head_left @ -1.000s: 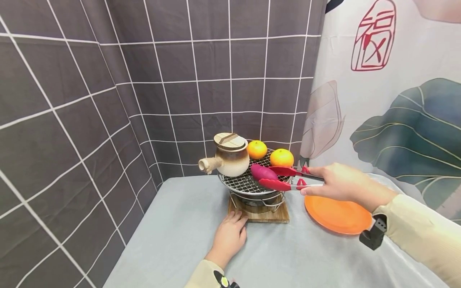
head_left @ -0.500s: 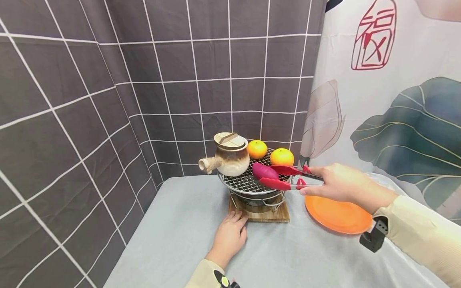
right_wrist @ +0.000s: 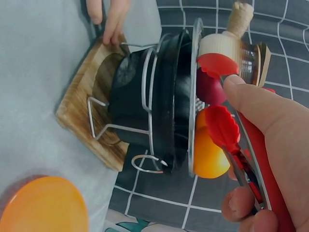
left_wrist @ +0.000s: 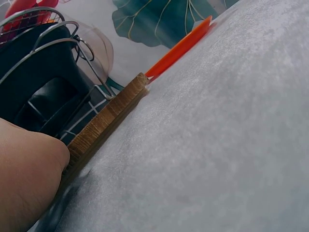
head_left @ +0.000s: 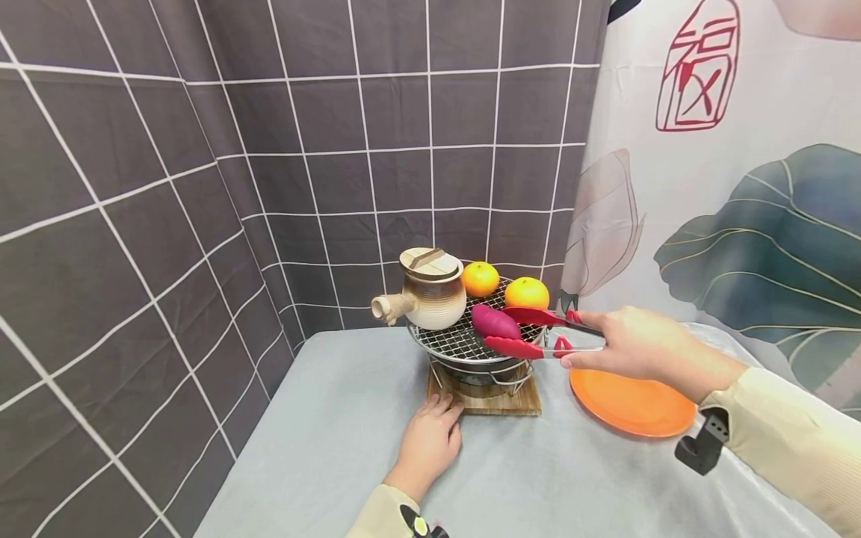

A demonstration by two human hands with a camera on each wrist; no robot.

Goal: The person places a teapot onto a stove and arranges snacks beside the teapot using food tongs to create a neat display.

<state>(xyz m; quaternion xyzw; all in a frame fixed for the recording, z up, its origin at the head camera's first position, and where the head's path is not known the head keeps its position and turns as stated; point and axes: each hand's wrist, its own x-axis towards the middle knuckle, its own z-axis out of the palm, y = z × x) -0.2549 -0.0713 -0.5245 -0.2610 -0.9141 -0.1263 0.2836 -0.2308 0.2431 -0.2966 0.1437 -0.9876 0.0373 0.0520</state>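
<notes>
My right hand holds red-tipped kitchen tongs, thumb on one arm and fingers on the other. The tong tips stand apart beside a purple sweet potato lying on the round wire grill. Whether the tips touch it I cannot tell. In the right wrist view the sweet potato shows behind the spread tongs. My left hand rests on the table with its fingertips on the near left edge of a wooden board. The left wrist view shows only part of that hand.
A clay pot with wooden lid and side handle stands on the grill's left. Two oranges sit at its back and right. Below is a black stove in a wire frame. An orange plate lies right.
The tong tips have spread slightly apart around the sweet potato, which shifted a little to the right earlier. My left hand has stayed put.
</notes>
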